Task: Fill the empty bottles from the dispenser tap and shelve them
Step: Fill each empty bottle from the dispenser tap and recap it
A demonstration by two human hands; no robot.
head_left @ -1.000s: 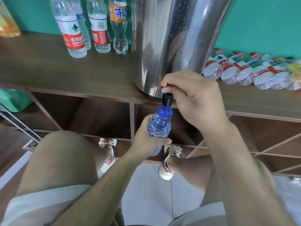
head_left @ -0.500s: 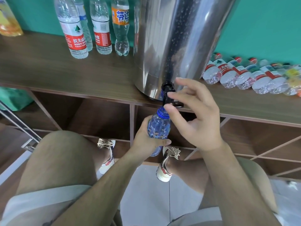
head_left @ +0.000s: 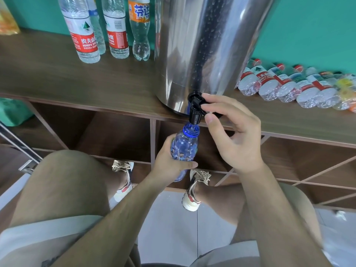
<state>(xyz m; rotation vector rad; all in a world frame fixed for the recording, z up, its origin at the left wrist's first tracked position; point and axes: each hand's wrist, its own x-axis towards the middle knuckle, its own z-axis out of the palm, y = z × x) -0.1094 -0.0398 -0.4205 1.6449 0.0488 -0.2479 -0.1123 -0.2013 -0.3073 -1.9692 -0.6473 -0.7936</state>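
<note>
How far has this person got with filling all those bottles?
Probably partway. Several upright bottles left of the dispenser look done, though I can't confirm their fill. In hand: the left hand holds a blue bottle under the tap, whose lever the right hand pinches. Left: a row of bottles lying on the counter right of the dispenser, apparently empty, and then shelving.

Wooden shelf top (head_left: 48, 74) with steel dispenser (head_left: 208, 45), upright bottles (head_left: 84, 35), lying bottles (head_left: 289, 85)
</note>
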